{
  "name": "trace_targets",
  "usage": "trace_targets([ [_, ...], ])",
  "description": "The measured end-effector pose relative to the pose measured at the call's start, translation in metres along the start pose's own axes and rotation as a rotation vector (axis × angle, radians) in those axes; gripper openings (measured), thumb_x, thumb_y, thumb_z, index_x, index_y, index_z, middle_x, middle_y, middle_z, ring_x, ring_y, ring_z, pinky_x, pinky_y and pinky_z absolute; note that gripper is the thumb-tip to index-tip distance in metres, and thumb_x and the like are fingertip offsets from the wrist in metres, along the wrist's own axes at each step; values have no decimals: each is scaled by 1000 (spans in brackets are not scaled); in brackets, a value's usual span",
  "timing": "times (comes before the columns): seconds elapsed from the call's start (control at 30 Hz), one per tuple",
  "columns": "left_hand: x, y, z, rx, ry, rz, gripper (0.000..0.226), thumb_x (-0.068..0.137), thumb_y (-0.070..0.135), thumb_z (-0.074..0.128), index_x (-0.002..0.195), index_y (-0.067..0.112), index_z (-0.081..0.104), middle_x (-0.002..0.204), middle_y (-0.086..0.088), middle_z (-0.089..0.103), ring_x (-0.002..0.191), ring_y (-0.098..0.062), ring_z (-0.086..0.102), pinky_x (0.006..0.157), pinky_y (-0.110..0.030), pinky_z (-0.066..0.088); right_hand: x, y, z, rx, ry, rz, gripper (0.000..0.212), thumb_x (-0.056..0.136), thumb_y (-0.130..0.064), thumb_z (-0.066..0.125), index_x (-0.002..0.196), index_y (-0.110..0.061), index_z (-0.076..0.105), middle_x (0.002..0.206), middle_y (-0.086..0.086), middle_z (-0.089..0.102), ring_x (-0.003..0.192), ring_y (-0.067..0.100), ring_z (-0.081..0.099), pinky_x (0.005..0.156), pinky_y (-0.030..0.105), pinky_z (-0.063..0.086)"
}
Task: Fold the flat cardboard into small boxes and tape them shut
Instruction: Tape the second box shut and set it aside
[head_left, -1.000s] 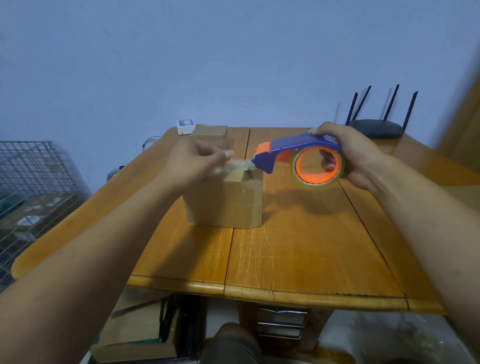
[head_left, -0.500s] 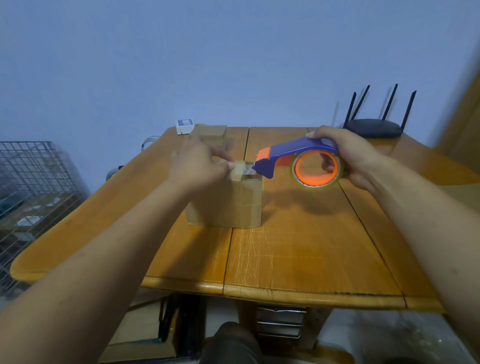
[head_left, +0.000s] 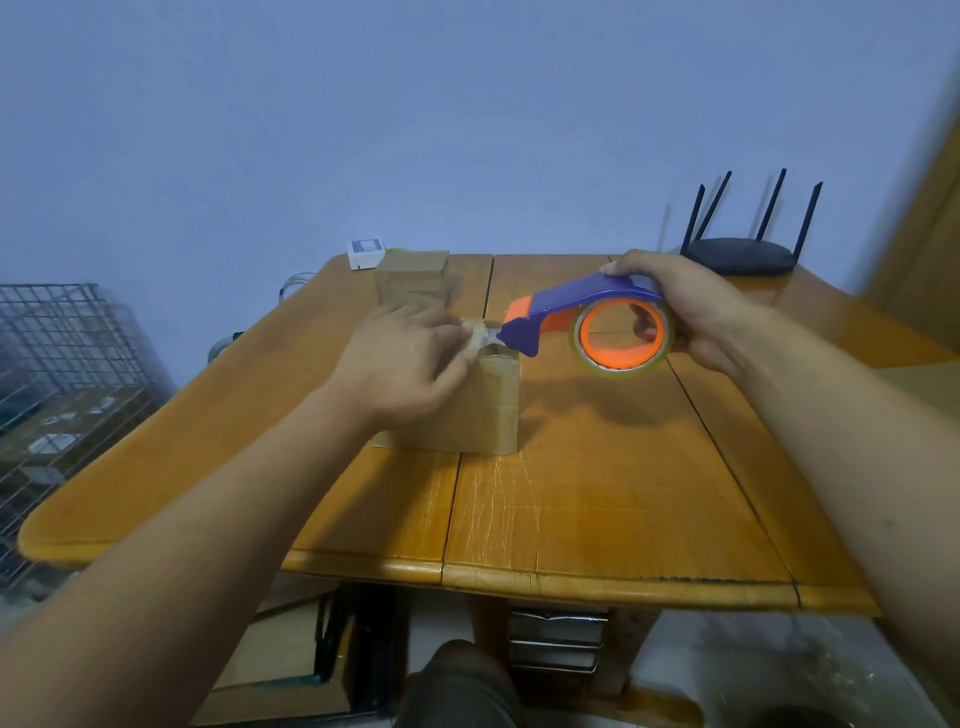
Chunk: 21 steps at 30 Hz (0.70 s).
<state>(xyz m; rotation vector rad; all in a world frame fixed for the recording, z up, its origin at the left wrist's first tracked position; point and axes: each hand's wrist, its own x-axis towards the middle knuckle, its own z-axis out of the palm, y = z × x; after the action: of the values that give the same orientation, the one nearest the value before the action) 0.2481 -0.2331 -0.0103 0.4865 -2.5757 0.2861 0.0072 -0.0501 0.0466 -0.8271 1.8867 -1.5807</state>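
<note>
Wire cage (head_left: 62, 364) off table's left edge, cut off by frame. My left hand (head_left: 400, 364) over cardboard box (head_left: 493, 410), fingers pinching clear tape end (head_left: 475, 332) at box top; hand hides box's left half and flaps. Box stands mid-table (head_left: 597, 509), well back from near edge, bare wood in front and to right. Second small box (head_left: 412, 280) near far edge. My right hand (head_left: 696, 312) clenched round tape dispenser (head_left: 571, 301), held above table, nose at tape end. Router (head_left: 737, 254) at far right corner.

I note my left hand (head_left: 402, 364) covers the box (head_left: 493, 410) top; the tape end (head_left: 475, 332) reads blurred (edges smeared).
</note>
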Motion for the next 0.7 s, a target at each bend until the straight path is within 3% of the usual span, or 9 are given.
trace_targets([
  [0.17, 9, 6, 0, -31, -55, -46, 73, 89, 89, 38, 112, 23, 60, 150, 3, 53, 119, -25, 63, 88, -39, 51, 2, -3, -3, 15, -8, 1, 33, 89, -43, 77, 111, -18, 77, 75, -1, 67, 61, 11, 55, 55, 24, 49],
  [0.27, 24, 9, -7, -80, -210, -75, 79, 83, 93, 40, 115, 22, 50, 137, -2, 59, 114, -28, 63, 91, -40, 53, 4, -2, -6, 8, -9, 1, 35, 89, -43, 77, 112, -18, 77, 76, -2, 68, 62, 11, 56, 54, 24, 49],
  [0.33, 30, 10, -6, -145, -263, -99, 81, 82, 92, 41, 121, 22, 45, 121, -3, 64, 101, -25, 64, 82, -39, 55, 5, -1, -8, 9, -8, 8, 35, 88, -43, 78, 113, -18, 78, 81, 0, 69, 65, 12, 57, 57, 25, 50],
  [0.47, 34, 8, -1, -112, -364, -98, 79, 92, 85, 33, 156, 38, 32, 150, -7, 48, 140, -30, 46, 116, -53, 36, 6, -3, -8, 12, -30, 4, 30, 88, -43, 77, 108, -20, 78, 86, 3, 69, 68, 13, 56, 59, 26, 49],
  [0.53, 37, 7, -1, -121, -399, -128, 72, 90, 81, 30, 152, 45, 38, 148, -5, 48, 141, -30, 43, 118, -53, 32, 7, -3, -8, 7, -35, 0, 30, 88, -44, 77, 106, -20, 78, 86, 3, 68, 66, 13, 55, 58, 26, 48],
  [0.7, 36, 12, -1, -182, -330, -177, 53, 93, 66, 51, 139, 40, 50, 142, 0, 53, 134, -26, 49, 116, -53, 35, 8, -1, -8, -12, -43, 1, 30, 89, -44, 77, 107, -20, 78, 90, 4, 69, 70, 14, 56, 59, 26, 50],
])
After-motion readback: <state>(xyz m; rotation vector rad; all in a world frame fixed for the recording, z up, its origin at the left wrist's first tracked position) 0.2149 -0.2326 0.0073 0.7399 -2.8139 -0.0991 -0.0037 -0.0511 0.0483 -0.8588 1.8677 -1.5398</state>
